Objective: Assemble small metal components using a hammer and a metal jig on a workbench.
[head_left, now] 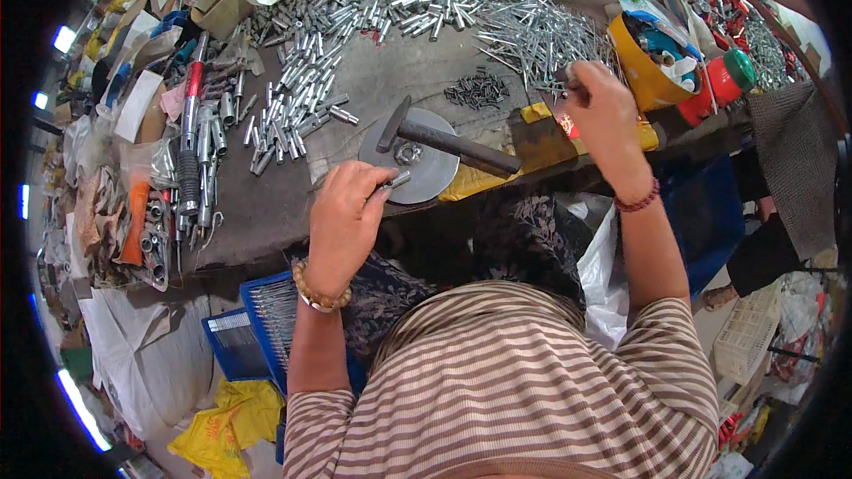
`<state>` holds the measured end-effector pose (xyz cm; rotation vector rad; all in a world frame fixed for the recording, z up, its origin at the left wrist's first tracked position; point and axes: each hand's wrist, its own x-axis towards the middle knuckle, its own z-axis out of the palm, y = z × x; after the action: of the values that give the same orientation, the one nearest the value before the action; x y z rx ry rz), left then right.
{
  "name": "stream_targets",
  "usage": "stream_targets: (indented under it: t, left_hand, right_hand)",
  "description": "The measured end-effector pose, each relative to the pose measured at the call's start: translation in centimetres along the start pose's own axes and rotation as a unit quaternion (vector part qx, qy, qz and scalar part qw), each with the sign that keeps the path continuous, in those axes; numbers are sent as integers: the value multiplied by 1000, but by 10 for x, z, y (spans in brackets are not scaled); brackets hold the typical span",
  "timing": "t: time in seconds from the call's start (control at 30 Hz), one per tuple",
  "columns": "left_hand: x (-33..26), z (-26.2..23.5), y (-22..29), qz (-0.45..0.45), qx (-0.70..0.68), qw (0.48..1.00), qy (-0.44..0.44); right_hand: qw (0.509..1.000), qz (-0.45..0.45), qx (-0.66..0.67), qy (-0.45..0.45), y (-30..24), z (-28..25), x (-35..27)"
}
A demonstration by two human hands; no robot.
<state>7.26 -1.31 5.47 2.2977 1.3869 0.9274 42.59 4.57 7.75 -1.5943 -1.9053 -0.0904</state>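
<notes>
My left hand point(346, 213) pinches a short shiny metal sleeve point(402, 179) over the near edge of a round grey metal plate point(428, 190). On that plate sits a small ring-shaped metal piece point(408, 153). A hammer point(457, 146) lies across the plate, its head at the left and its handle reaching right over a yellow strip. My right hand point(605, 111) is raised at the near side of a pile of thin metal rods point(541, 31), its fingers drawn together; what they hold is too small to make out. Left of the rods lies a heap of short dark pins point(477, 89).
Heaps of shiny metal sleeves point(297, 93) cover the bench's far and left parts. A yellow tub point(641, 66) and a red bottle with a green cap point(721, 87) stand at the right. Long tools point(189, 142) lie left. Blue crates point(266, 319) stand below the bench edge.
</notes>
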Motion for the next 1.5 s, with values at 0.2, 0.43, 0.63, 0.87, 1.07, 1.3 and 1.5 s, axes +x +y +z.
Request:
stream_targets:
  t: [0.2,0.43,0.63,0.87,1.07,1.3,1.5]
  left_hand:
    - [0,8,7,-27,29,999,27]
    - [-1,12,8,-52,0,998,47]
    - [-6,13,5,-61,8,997,53]
    - [-9,16,2,-70,-6,995,65]
    - [-11,16,-2,-65,-14,996,66]
    - [-14,18,-7,-74,-37,994,75]
    - [-13,19,-3,-104,-66,990,69]
  right_hand:
    - [990,38,82,-107,-6,-12,8]
    - [985,71,139,-79,-7,34,-8]
    - [956,-210,174,-110,-86,37,-31]
    - [968,-169,127,-136,-107,50,-41]
    - [967,-208,106,-104,-110,50,-38]
    - [963,-211,129,-110,-109,56,-36]
    - [959,-219,145,-107,-109,59,-33]
